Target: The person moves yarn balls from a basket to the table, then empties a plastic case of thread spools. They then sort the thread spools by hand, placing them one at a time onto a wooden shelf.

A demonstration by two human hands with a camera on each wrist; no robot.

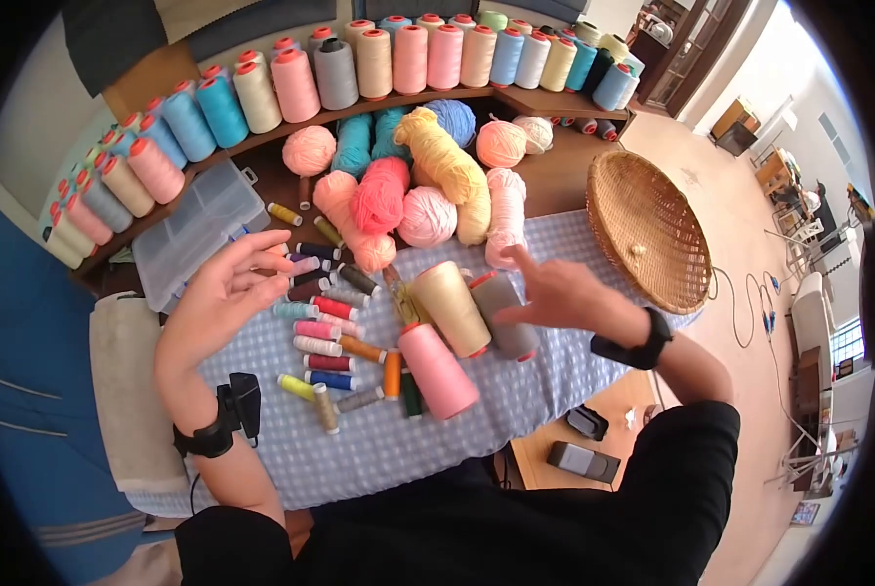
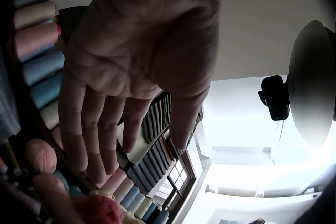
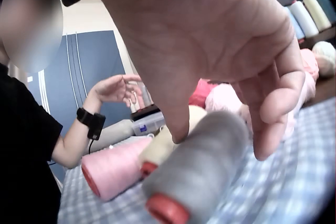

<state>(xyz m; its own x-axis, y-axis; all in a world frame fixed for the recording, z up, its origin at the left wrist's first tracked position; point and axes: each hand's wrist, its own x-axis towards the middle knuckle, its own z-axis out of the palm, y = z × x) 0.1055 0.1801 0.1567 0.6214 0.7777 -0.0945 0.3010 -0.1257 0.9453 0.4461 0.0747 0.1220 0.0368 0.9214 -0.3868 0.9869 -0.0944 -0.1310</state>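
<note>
My right hand (image 1: 572,293) is spread beside a grey cone of thread (image 1: 504,317) lying on the checked cloth. In the right wrist view its thumb overlaps the edge of the grey cone (image 3: 197,166), and the fingers hang loosely past the cone's other side. Next to that cone lie a cream cone of thread (image 1: 451,308) and a pink cone of thread (image 1: 438,373). Raised over the left side of the cloth, my left hand (image 1: 225,293) holds nothing, its fingers relaxed. Several small spools, among them a dark red spool (image 1: 328,362), lie to its right.
Balls and skeins of yarn (image 1: 428,217) are heaped behind the cones. A wicker basket (image 1: 608,220) stands at the right, and a clear plastic box (image 1: 179,230) at the left. Rows of thread cones (image 1: 379,63) line the curved shelf. A rolled cloth (image 1: 135,400) lies at the left edge.
</note>
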